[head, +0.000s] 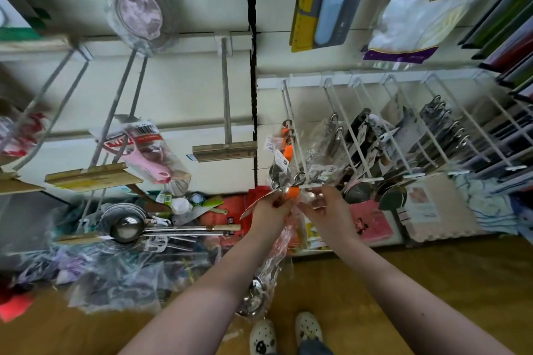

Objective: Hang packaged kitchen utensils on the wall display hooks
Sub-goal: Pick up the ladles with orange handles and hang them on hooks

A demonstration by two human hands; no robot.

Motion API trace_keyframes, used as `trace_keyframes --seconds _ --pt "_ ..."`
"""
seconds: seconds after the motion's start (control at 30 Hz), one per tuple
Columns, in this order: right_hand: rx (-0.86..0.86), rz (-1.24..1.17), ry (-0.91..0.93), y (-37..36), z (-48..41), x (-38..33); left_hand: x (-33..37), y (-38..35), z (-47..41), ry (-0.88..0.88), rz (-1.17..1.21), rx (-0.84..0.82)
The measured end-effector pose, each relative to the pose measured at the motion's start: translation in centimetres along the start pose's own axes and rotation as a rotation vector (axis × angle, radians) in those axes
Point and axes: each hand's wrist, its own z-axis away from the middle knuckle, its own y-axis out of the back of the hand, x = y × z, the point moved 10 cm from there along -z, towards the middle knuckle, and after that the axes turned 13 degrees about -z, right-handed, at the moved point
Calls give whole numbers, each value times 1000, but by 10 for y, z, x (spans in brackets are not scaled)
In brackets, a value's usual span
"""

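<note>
Your packaged ladle sits just right of frame centre. Its orange handle top is held up at the free tip of the white wire hook, while the clear bag and steel bowl hang down toward six o'clock between your forearms. Your left hand is curled round the handle end and its card tag. Your right hand, at three o'clock of the left, pinches the clear wrap with its fingertips just beside the hook tip. Whether the hanging hole is over the wire yet is too blurred to tell. By my reading you are at the threading step: the next move calls for lining the hole up with the tip, then sliding the pack along the wire toward twelve o'clock, where other orange-handled utensils already hang. The open stretch of wire between those packs and your fingers looks short but enough for one more. At two o'clock the neighbouring hook stands close and is loaded with dark-handled tools, so the bag could brush them as it goes on. At nine o'clock a heap of bagged stock lies well apart, with a steel ladle on top. At six o'clock the wooden floor leaves the hanging bowl free to swing.
</note>
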Motion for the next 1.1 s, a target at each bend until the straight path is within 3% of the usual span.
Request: trace_keyframes --seconds 0.47,0.9,1.1 --pt "19 53 -92 13 -10 22 10 -4 -29 71 235 135" --pt "26 3 -148 6 -31 31 11 -4 -87 107 211 166" --pt "28 -27 -175 6 -31 34 17 0 -97 91 66 165"
